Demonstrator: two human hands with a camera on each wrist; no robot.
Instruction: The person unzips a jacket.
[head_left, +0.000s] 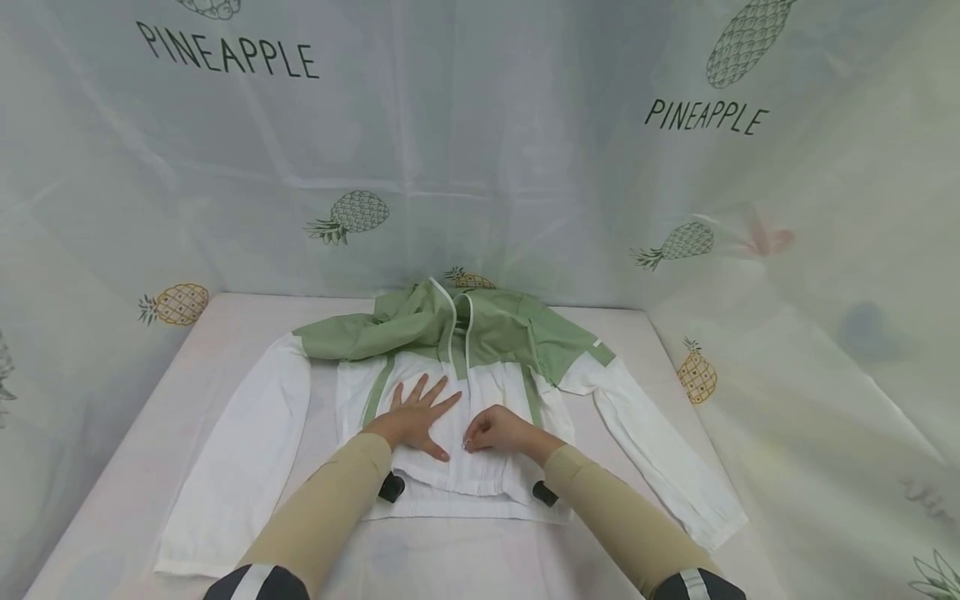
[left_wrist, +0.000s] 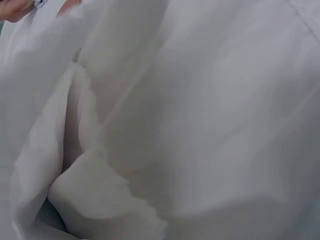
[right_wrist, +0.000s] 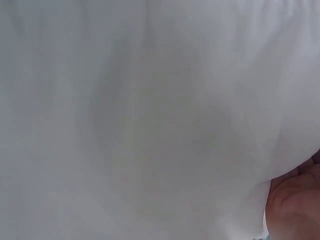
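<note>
A green and white jacket (head_left: 498, 333) lies front up, its sleeves spread to both sides. White zipper edges run down its middle, apart at the green collar and together lower down. My left hand (head_left: 417, 418) rests with spread fingers on the white front, left of the zipper. Just right of the zipper line, my right hand (head_left: 506, 432) pinches the small zipper pull (head_left: 466, 445), mostly hidden by the fingertips. White jacket cloth (left_wrist: 225, 100) fills most of the left wrist view. In the right wrist view, part of a hand (right_wrist: 295, 205) shows at the lower right beside the cloth.
The jacket lies on a pale, cloth-covered table (head_left: 247, 321). Behind and at the sides hangs a whitish curtain (head_left: 510, 150) printed with pineapples. The left sleeve (head_left: 240, 454) and right sleeve (head_left: 660, 458) reach toward the front corners. Black wrist cameras sit under both wrists.
</note>
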